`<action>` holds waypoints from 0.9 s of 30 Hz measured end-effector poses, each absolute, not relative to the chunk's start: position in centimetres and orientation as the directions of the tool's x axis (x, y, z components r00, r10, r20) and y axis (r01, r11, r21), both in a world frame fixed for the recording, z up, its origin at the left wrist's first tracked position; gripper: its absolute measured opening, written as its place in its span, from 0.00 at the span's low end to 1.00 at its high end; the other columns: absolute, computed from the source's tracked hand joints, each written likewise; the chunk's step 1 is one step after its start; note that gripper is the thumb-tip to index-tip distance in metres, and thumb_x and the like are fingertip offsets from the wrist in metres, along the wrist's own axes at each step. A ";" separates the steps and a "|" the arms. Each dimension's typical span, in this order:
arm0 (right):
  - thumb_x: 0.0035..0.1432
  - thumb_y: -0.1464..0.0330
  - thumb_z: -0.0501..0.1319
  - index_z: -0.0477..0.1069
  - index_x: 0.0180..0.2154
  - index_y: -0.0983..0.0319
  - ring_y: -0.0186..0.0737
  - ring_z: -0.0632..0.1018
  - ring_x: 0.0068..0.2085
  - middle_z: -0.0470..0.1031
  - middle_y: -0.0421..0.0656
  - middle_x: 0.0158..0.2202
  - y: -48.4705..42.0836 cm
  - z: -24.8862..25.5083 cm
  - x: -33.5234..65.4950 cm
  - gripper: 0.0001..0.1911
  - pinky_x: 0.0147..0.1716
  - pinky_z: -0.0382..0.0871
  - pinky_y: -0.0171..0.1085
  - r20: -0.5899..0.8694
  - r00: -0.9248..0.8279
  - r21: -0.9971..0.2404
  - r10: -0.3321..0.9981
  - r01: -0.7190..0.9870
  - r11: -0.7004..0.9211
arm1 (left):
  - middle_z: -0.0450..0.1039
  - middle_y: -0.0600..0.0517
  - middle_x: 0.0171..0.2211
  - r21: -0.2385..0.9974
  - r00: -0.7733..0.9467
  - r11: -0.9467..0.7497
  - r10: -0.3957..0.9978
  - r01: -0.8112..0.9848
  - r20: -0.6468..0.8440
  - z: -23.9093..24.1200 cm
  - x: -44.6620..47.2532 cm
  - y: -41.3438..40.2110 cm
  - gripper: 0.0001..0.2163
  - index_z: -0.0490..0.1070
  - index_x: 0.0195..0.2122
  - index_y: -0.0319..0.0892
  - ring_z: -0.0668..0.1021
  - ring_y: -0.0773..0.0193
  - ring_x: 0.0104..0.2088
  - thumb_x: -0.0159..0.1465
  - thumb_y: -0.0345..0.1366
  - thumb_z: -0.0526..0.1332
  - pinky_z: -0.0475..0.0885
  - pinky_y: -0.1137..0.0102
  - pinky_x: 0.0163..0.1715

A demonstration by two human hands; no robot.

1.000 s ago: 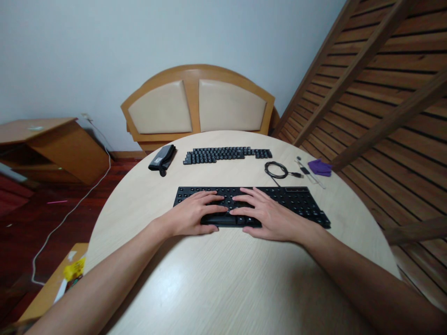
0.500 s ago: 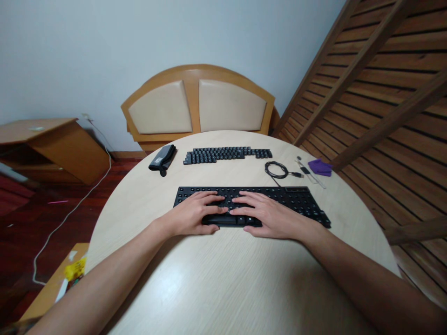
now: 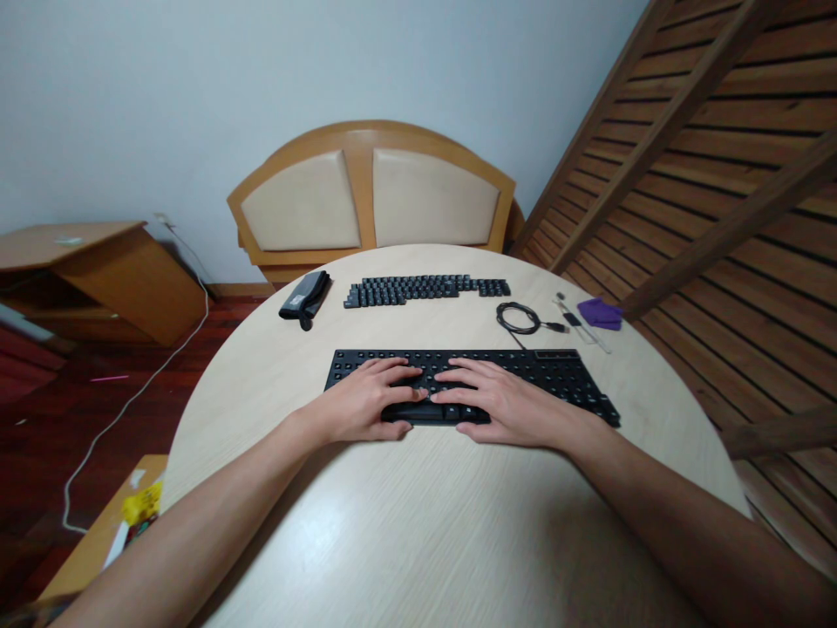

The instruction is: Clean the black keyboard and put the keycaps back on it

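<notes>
A black keyboard frame (image 3: 555, 377) with its keycaps removed lies across the middle of the round pale wooden table (image 3: 418, 523). My left hand (image 3: 363, 403) rests flat on its left-centre part, fingers stretched out over the long bottom key. Beside it, my right hand (image 3: 506, 403) lies flat too, its fingertips meeting the left ones near the middle. Neither hand holds anything. Rows of loose black keycaps (image 3: 425, 289) are laid out further back on the table.
A grey folded pouch (image 3: 303, 297) lies at the back left, a coiled black cable (image 3: 520, 317) and a purple cloth (image 3: 600, 313) with small tools at the back right. A padded wooden headboard (image 3: 370, 202) stands behind the table, slatted wood panels to the right, a low cabinet (image 3: 111, 275) to the left.
Both hands have stayed on the keyboard, with only slight shifts of the fingers. Nothing else moved.
</notes>
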State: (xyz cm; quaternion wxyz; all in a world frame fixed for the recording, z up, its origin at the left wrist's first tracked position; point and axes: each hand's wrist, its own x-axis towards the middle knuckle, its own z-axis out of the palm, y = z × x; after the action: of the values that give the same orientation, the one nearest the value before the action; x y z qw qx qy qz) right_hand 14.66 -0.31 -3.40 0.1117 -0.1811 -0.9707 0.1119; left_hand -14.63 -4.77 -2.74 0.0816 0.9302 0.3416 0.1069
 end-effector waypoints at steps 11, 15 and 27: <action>0.59 0.68 0.66 0.71 0.60 0.54 0.56 0.64 0.67 0.69 0.46 0.64 -0.4 -3.1 14.4 0.26 0.64 0.61 0.58 0.184 -0.907 -0.261 0.379 0.327 0.909 | 0.66 0.40 0.65 0.209 0.741 -0.746 0.661 0.632 0.119 -2.4 -14.4 -4.9 0.22 0.74 0.57 0.45 0.67 0.41 0.65 0.63 0.43 0.67 0.63 0.45 0.63; 0.59 0.68 0.65 0.71 0.59 0.54 0.58 0.64 0.67 0.69 0.46 0.64 -0.5 -3.1 14.3 0.26 0.64 0.61 0.58 0.176 -0.908 -0.231 0.379 0.337 0.913 | 0.66 0.41 0.65 0.195 0.739 -0.748 0.661 0.635 0.130 -2.7 -14.4 -4.8 0.20 0.75 0.56 0.45 0.67 0.42 0.65 0.63 0.42 0.67 0.63 0.46 0.63; 0.53 0.70 0.66 0.71 0.60 0.55 0.54 0.67 0.64 0.71 0.46 0.62 0.0 -2.8 15.2 0.31 0.64 0.61 0.55 0.186 -0.898 -0.269 0.400 0.345 0.899 | 0.61 0.44 0.68 0.218 0.721 -0.735 0.676 0.642 0.152 -3.7 -13.8 -4.9 0.24 0.67 0.64 0.50 0.63 0.43 0.68 0.69 0.50 0.61 0.60 0.43 0.65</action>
State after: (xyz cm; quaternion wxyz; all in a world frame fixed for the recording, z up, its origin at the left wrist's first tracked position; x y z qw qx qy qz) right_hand 15.23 0.03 -2.79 0.1190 -0.1925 -0.9672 0.1153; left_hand -13.77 -4.90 -3.70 0.0749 0.9247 0.3564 0.1110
